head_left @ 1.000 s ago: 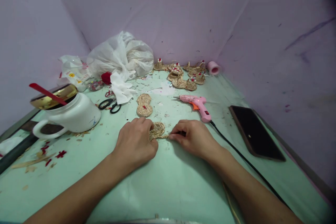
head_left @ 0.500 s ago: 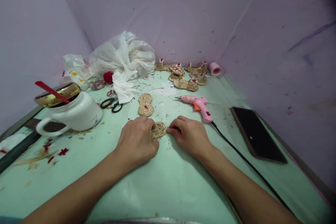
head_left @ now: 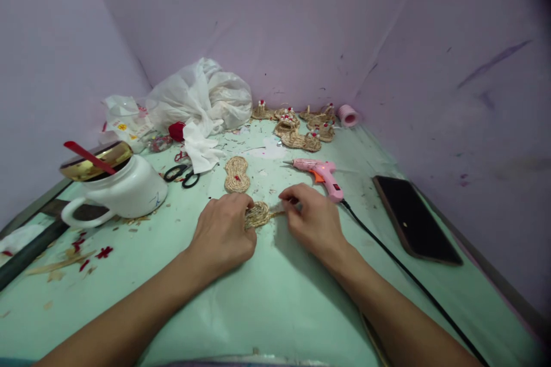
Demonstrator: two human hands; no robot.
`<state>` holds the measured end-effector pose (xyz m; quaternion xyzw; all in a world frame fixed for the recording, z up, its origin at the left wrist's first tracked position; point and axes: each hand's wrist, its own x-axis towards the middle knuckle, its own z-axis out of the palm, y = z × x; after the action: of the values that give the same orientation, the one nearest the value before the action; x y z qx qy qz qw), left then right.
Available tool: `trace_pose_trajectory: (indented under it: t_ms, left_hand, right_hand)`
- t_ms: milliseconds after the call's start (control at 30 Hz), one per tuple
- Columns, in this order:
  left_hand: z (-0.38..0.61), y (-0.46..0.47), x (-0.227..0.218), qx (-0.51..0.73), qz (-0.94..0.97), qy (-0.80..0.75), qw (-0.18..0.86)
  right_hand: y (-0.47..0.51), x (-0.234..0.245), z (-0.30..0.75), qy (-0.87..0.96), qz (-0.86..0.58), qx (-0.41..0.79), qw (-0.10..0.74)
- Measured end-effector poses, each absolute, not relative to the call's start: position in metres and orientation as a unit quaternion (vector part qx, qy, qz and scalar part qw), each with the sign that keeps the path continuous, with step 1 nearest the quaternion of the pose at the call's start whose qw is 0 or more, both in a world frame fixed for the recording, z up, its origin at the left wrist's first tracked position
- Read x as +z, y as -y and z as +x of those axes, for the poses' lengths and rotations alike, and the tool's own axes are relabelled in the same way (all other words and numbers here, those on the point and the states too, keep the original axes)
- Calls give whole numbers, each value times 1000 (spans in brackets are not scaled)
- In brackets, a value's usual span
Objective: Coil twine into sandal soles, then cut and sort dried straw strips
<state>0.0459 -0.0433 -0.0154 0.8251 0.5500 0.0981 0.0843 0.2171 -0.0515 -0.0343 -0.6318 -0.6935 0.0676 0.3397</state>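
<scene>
My left hand (head_left: 228, 226) is closed around a small coiled straw sole (head_left: 258, 215), whose rounded right end sticks out past my fingers. From that end a thin straw strand (head_left: 278, 214) runs to my right hand (head_left: 312, 215), where thumb and forefinger pinch it. Just beyond lies a second straw sole (head_left: 236, 175), flat on the table, with a small red mark on it. A pink glue gun (head_left: 318, 172) rests on its side behind my right hand, nozzle pointing left.
Black scissors (head_left: 183, 175) and a white mug (head_left: 138, 189) stand to the left, near straw and red scraps. Finished little straw sandals (head_left: 297, 135) line the back, beside a white plastic bag (head_left: 202, 94) and a pink roll (head_left: 346, 116). A phone (head_left: 417, 218) and the gun's cord (head_left: 391, 261) are right.
My right hand has drawn away to the right from the sole, and a short stretch of strand now shows between them. My left hand keeps its hold. The whole view has shifted slightly.
</scene>
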Motion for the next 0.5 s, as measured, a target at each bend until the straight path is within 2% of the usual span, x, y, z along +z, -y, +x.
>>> trace_pose_trajectory:
  t_ms: [100, 200, 267, 400, 500]
  left_hand:
    - [42, 42, -13, 97, 831, -539, 97]
    - [34, 38, -10, 107, 841, -510, 149]
    - [27, 35, -9, 123, 827, -509, 204]
    - [18, 31, -7, 167, 795, -535, 230]
    - [19, 30, -9, 137, 794, -553, 212]
  right_hand:
    - [52, -32, 218, 706, -564, 70, 422]
    - [54, -34, 212, 811, -447, 125, 357]
    - [54, -37, 206, 845, -419, 136, 302]
    - [53, -39, 199, 864, -422, 83, 262]
    - [52, -40, 195, 873, -411, 28, 261]
